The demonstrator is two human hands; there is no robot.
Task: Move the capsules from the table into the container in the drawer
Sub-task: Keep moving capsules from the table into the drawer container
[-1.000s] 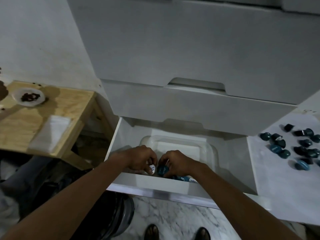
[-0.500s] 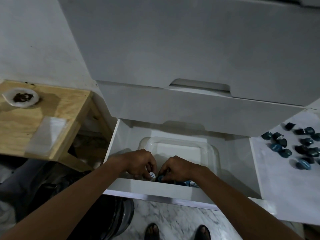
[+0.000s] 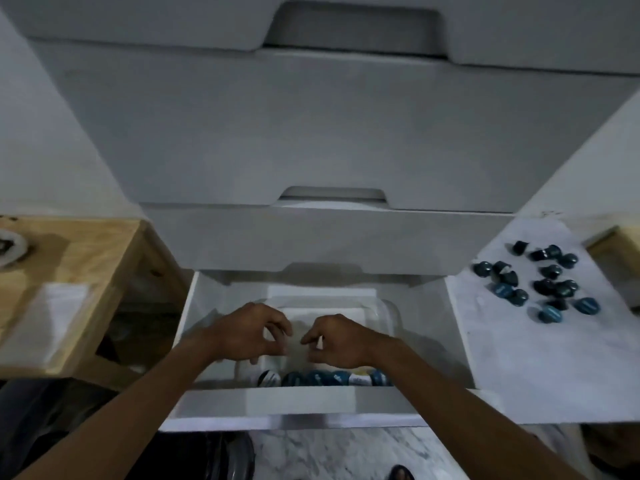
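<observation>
**Capsule transfer partway: some in, bulk still on the table**

Stowed capsules (image 3: 322, 378) are sitting in a row along the near wall of the clear plastic container (image 3: 389, 308), lower centre of frame. About half a dozen are showing, mostly teal-blue, one or two with white faces. The drawer front is hiding anything lower. The container is lying inside the open bottom drawer (image 3: 301, 400).

Loose capsules (image 3: 533, 284) are waiting in a cluster at the right of frame on the white table (image 3: 519, 368), well apart from the drawer. I'm counting more than a dozen, so I'm judging the job under half done.

Left hand (image 3: 249, 332) and right hand (image 3: 341, 339) are hovering over the container, just above the row, near each other but apart. Fingers on both are curling loosely. The left thumb and forefinger are meeting in a ring with light showing through. No capsule is showing in either hand, though the frame is blurring slightly.

Further out, closed upper drawers (image 3: 311, 133) are filling the top of frame. A wooden stool (image 3: 86, 258) at left is carrying a white dish (image 3: 8, 251) and a pale sheet (image 3: 52, 313). Marble floor (image 3: 346, 452) is showing at the bottom.

My read: several more trips to the right are needed.
</observation>
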